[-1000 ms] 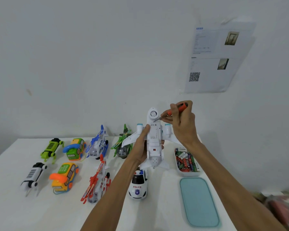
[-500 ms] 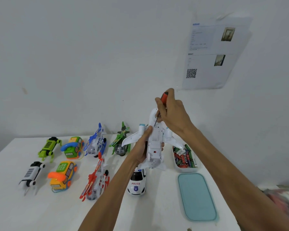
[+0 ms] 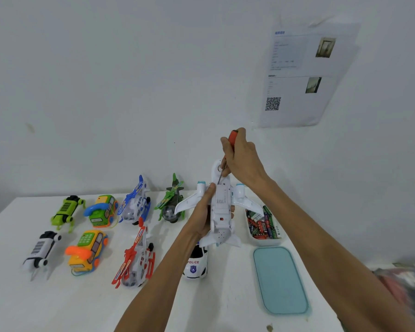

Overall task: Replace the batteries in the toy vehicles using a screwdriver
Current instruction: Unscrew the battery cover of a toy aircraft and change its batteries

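The left hand (image 3: 201,216) holds the plane (image 3: 222,207) clear of the bench (image 3: 58,303), nose up and belly toward the person. The fingers wrap the fuselage from behind, and the thumb lies along the left edge of the belly panel.

The right hand (image 3: 242,159) is above the left, closed round the screwdriver (image 3: 233,135). Only the red handle end shows above the fist. The grey shaft slants down out of the hand to the upper end of the belly panel, just above the left thumb. The tip appears to touch the plane there; whether it sits in a screw cannot be told.

Below the left hand a police car (image 3: 195,264) stands on the bench, partly hidden by the wrist.

Right of the left hand, under the right forearm, a white tray (image 3: 266,242) holds loose batteries (image 3: 261,226). A teal lid (image 3: 279,280) lies flat just nearer the person than the tray.

Left of the left hand, toys stand in two rows:
- Far row: a green helicopter (image 3: 171,202), a blue helicopter (image 3: 135,202), a green phone car (image 3: 102,208) and a green robot dog (image 3: 67,210).
- Near row: a red helicopter (image 3: 134,257), a yellow phone car (image 3: 88,252) and a white robot dog (image 3: 41,250).

A printed sheet (image 3: 304,75) hangs on the wall above and right of the right hand.
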Demonstrator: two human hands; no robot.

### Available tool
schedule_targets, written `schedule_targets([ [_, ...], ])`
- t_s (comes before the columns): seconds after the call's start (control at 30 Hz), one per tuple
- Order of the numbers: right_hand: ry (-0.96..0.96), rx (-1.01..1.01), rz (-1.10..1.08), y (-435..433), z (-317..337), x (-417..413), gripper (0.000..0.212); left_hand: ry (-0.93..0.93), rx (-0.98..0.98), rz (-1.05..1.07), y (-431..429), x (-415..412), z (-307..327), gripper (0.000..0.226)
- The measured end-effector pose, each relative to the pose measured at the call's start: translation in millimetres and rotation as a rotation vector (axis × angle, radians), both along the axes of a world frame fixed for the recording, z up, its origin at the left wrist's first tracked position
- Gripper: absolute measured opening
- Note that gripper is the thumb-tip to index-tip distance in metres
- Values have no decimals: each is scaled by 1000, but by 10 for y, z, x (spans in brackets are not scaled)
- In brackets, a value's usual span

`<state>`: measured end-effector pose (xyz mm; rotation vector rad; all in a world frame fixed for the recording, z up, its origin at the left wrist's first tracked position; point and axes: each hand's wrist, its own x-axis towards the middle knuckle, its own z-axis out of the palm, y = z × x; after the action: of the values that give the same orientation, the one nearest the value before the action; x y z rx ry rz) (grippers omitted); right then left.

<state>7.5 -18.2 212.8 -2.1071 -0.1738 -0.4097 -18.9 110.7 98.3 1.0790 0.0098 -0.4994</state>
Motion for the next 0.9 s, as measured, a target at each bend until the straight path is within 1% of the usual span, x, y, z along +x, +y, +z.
schedule_targets([
  [0.27,-140,120,-34,-29,-153,-92,23,-1,-38,-3,40,-15,20,49],
  [0.43,-174,50,-24,-26,-228,-107,24,-9,-31,-17,40,2,34,50],
  [0.57,-119,37,-19,-36,-221,-97,24,-5,-34,-14,50,-2,-2,48],
  [0.73,48,130,-43,-89,-84,-40,25,-1,-36,-23,45,-21,-50,50],
  [0.9,77,193,-44,-94,-87,-14,25,-29,-14,-30,70,24,-72,51],
])
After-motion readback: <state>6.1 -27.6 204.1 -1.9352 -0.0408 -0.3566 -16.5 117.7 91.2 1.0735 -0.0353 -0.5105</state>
